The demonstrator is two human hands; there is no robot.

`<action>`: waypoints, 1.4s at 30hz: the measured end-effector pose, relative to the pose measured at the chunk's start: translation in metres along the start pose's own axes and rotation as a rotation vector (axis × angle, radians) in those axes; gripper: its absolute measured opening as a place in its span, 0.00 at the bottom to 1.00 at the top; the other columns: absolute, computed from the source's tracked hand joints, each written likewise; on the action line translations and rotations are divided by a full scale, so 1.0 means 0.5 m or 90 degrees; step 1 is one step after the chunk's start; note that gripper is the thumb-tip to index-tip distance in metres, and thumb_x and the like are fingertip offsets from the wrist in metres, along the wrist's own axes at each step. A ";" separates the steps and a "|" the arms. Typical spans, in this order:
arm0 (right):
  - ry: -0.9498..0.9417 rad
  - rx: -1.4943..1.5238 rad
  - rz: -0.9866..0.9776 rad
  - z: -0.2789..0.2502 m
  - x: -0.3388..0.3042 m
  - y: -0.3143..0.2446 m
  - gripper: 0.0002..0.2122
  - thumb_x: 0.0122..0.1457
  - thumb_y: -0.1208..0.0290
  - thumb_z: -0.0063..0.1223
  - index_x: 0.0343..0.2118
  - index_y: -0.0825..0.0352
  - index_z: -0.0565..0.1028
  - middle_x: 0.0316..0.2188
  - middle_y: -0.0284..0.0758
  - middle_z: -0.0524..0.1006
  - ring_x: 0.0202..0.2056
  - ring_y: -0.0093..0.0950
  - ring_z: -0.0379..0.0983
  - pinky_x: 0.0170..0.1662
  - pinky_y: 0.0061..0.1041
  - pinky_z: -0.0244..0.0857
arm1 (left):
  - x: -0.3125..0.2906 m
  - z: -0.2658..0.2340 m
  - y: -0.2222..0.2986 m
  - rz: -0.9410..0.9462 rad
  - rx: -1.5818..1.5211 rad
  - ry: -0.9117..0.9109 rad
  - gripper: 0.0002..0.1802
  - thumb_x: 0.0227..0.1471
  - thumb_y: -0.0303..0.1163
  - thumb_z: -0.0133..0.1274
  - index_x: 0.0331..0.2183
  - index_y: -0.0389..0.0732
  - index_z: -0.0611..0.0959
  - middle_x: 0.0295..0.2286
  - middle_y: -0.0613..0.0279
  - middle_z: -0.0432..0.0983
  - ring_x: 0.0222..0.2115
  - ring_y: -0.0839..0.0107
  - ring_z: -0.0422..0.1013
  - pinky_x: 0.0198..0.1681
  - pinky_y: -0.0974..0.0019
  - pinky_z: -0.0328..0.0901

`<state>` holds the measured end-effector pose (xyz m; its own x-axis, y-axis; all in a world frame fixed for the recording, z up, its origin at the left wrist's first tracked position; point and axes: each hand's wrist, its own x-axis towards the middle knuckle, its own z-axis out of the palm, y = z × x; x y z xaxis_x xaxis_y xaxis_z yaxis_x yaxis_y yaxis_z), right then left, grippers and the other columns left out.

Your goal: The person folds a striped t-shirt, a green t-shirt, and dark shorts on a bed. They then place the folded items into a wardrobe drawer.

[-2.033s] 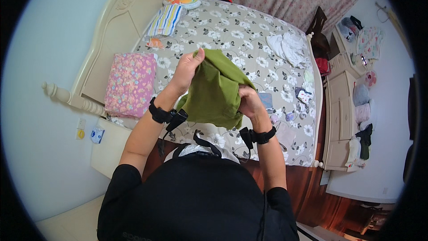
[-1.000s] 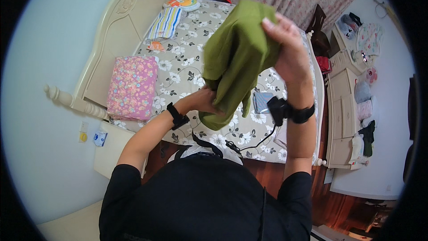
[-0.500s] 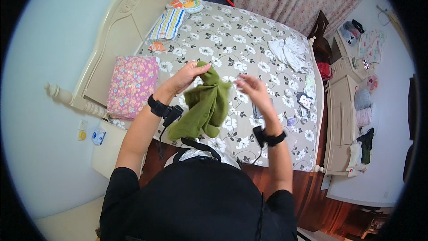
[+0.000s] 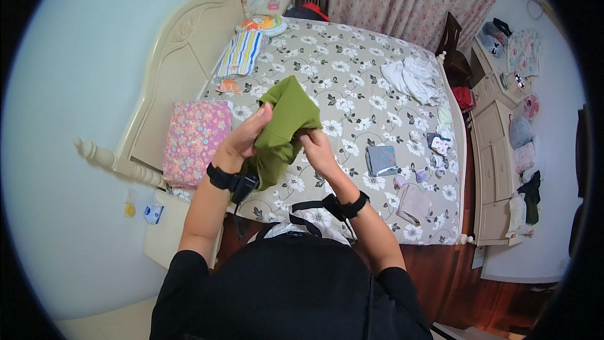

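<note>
Head view, read from left to right: a folded pink quilt of floral-print fabric (image 4: 197,143) lies left of the left hand, apart from it. The left hand (image 4: 244,135) holds the left side of an olive-green garment of soft cloth (image 4: 290,108), thumb uppermost. The garment is held up between the two hands, over a grey bedsheet with white flowers (image 4: 352,91). Half a second earlier it hung bunched from the left hand, the right hand apart; now the right hand (image 4: 318,151) has its fingers closed on the right edge, and the upper part is spread smoother. In judgement, two-handed control is restored, though the lower folds remain loose. Right of the right hand, well apart, lies a folded dark-grey cloth (image 4: 381,160).
</note>
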<state>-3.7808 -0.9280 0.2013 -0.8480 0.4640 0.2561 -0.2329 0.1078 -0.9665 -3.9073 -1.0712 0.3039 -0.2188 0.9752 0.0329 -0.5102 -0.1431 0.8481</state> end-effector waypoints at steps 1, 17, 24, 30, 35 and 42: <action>-0.005 -0.053 0.018 0.011 0.008 0.012 0.14 0.64 0.72 0.44 0.49 0.75 0.71 0.44 0.40 0.77 0.43 0.28 0.73 0.46 0.29 0.67 | -0.009 0.002 0.000 -0.005 -0.047 -0.049 0.37 0.61 0.55 0.44 0.58 0.33 0.66 0.51 0.55 0.72 0.49 0.68 0.72 0.51 0.64 0.70; 0.063 0.118 0.096 -0.127 0.082 -0.168 0.15 0.63 0.68 0.54 0.49 0.70 0.70 0.36 0.34 0.80 0.34 0.19 0.76 0.39 0.18 0.68 | -0.035 -0.071 0.019 0.062 0.268 0.139 0.27 0.59 0.27 0.54 0.57 0.33 0.66 0.51 0.58 0.71 0.50 0.71 0.70 0.53 0.66 0.65; -0.024 0.022 0.058 -0.122 0.057 -0.212 0.30 0.57 0.74 0.61 0.60 0.70 0.61 0.41 0.36 0.78 0.37 0.22 0.76 0.45 0.24 0.69 | -0.015 -0.036 -0.038 0.133 0.041 0.085 0.27 0.58 0.27 0.55 0.57 0.33 0.67 0.50 0.59 0.73 0.48 0.73 0.71 0.53 0.66 0.66; -0.102 -0.120 0.096 -0.133 0.060 -0.259 0.20 0.55 0.73 0.63 0.50 0.72 0.76 0.38 0.33 0.80 0.38 0.19 0.74 0.47 0.22 0.68 | -0.001 -0.019 -0.052 0.143 0.261 0.083 0.32 0.55 0.27 0.58 0.58 0.34 0.66 0.50 0.59 0.71 0.49 0.74 0.69 0.53 0.67 0.65; -0.007 -0.252 -0.033 -0.160 0.056 -0.262 0.16 0.51 0.76 0.65 0.44 0.73 0.79 0.34 0.35 0.81 0.36 0.19 0.75 0.41 0.21 0.70 | -0.008 -0.068 -0.040 0.057 0.431 0.185 0.13 0.53 0.31 0.62 0.38 0.32 0.84 0.29 0.69 0.80 0.29 0.81 0.72 0.37 0.74 0.67; -0.011 -0.101 0.091 -0.113 0.028 -0.230 0.20 0.57 0.75 0.60 0.52 0.76 0.73 0.40 0.36 0.80 0.38 0.20 0.75 0.42 0.21 0.70 | 0.011 -0.086 -0.049 0.198 0.389 0.355 0.12 0.54 0.29 0.58 0.39 0.32 0.81 0.32 0.64 0.80 0.31 0.78 0.74 0.38 0.71 0.68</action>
<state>-3.7391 -0.8839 0.3151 -0.8755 0.4693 0.1150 -0.0330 0.1795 -0.9832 -3.9316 -1.0695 0.2604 -0.7287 0.6602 0.1821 0.1388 -0.1181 0.9833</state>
